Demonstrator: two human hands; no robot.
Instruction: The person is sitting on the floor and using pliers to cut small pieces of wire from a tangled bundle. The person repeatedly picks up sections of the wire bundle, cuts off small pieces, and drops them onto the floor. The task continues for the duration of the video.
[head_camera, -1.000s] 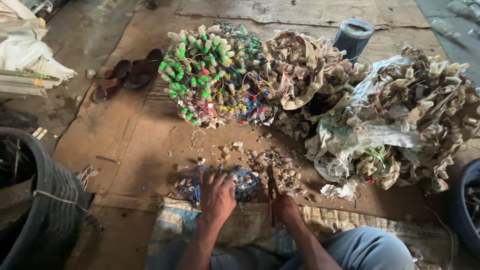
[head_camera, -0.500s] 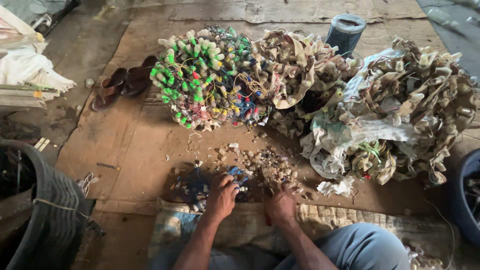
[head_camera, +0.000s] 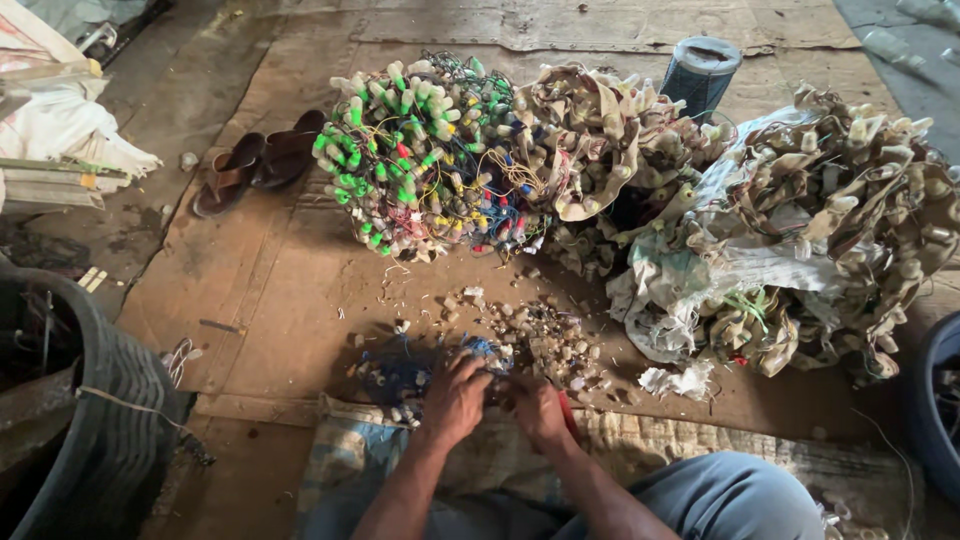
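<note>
My left hand grips the near edge of a small tangle of blue wires with little sockets lying on the brown mat. My right hand is closed right beside it, knuckles nearly touching, and holds a thin red-handled tool that pokes out along my wrist. The tool's tip is hidden under my fingers. A scatter of small cut pale pieces lies just beyond both hands.
Farther away sit a green and multicolour wired socket bundle, a beige bundle and a big beige heap on a white sack. A dark cylinder, sandals, a black tub and a blue tub ring the mat.
My right hand has moved left and closed in against my left hand at the blue wire tangle. The tool no longer stands upright. The view has shifted slightly.
</note>
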